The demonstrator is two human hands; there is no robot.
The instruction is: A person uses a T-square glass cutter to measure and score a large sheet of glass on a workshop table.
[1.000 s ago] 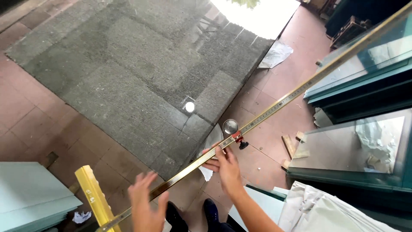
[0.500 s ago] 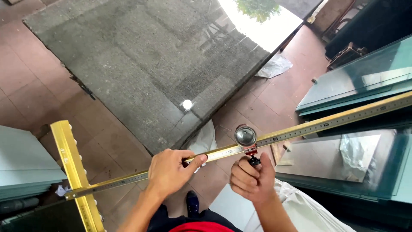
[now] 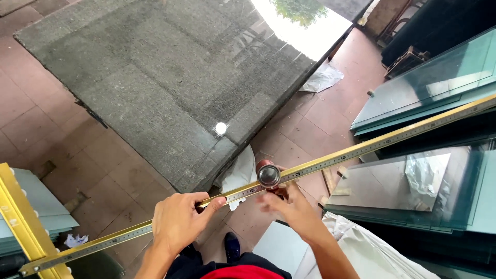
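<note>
A long brass-coloured T-square ruler [image 3: 361,149] with a yellow head [image 3: 20,217] at the lower left stretches across the view to the right edge. My left hand [image 3: 178,222] grips the ruler bar from above, thumb side toward me. A round red and silver cutter knob [image 3: 268,174] rides on the bar at mid-length. My right hand [image 3: 287,204] is blurred just beneath the knob, fingers loosely spread against the bar; I cannot tell if they hold it.
A large grey glass sheet [image 3: 170,77] lies on the red tiled floor [image 3: 41,129] ahead. Stacked greenish glass panes [image 3: 429,88] stand at right, another pane [image 3: 392,186] below them. White cloth [image 3: 356,248] lies by my feet; pale sheets [image 3: 36,206] at left.
The view tilted slightly and the ruler sits a little lower at right. My right hand loosened from a fist under the knob to blurred, spread fingers. My left hand kept its grip.
</note>
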